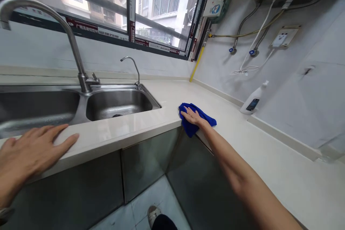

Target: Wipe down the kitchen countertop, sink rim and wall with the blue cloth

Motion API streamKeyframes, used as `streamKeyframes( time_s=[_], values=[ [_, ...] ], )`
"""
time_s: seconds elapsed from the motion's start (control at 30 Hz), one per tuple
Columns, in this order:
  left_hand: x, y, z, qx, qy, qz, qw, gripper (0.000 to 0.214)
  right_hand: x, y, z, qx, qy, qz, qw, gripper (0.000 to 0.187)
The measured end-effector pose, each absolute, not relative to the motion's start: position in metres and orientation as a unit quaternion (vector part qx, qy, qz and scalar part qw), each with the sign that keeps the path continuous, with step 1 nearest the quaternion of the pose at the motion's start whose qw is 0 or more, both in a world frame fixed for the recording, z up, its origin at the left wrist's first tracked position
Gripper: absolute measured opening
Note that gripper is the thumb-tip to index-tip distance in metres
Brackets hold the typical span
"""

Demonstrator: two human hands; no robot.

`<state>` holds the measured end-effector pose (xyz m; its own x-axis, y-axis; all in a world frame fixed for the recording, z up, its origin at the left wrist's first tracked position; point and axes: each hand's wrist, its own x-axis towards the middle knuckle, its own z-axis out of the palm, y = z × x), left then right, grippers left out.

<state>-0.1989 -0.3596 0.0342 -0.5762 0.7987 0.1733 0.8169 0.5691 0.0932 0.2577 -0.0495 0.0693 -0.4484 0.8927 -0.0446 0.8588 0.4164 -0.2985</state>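
At the inner corner of the white countertop [107, 129] lies a bunched blue cloth [206, 116], part of it hanging over the front edge. My right hand [192, 115] is on top of this cloth, holding it against the counter with the fingers reaching toward the window. My left hand [37, 147] rests near the counter's front edge before the sink, thumb apart and fingers stretched out. Nothing is in it.
A double steel sink [82, 111] with a large faucet [67, 28] and a small tap [134, 66] sits at left. A white bottle [253, 99] stands by the right wall. Hoses [242, 35] and a yellow pipe [197, 63] run along the wall. Dark cabinets [151, 154] are below.
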Motion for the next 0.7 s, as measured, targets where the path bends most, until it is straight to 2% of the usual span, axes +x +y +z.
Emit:
streamKeyframes(
  time_s=[0.2,0.5,0.7],
  values=[
    [-0.132,-0.374,0.084,-0.434,-0.9,-0.026,0.026,0.089,0.169,-0.08,0.071,-0.429,-0.891,0.141,0.05,0.071],
    [-0.149,-0.377,0.065,-0.462,-0.885,-0.045,0.048,0.078,0.087,-0.17,0.079,-0.339,-0.929,0.14,0.038,0.08],
    [-0.135,-0.376,0.082,-0.443,-0.895,-0.038,0.016,0.08,0.037,-0.229,0.074,-0.258,-0.954,0.146,0.049,0.081]
  ],
)
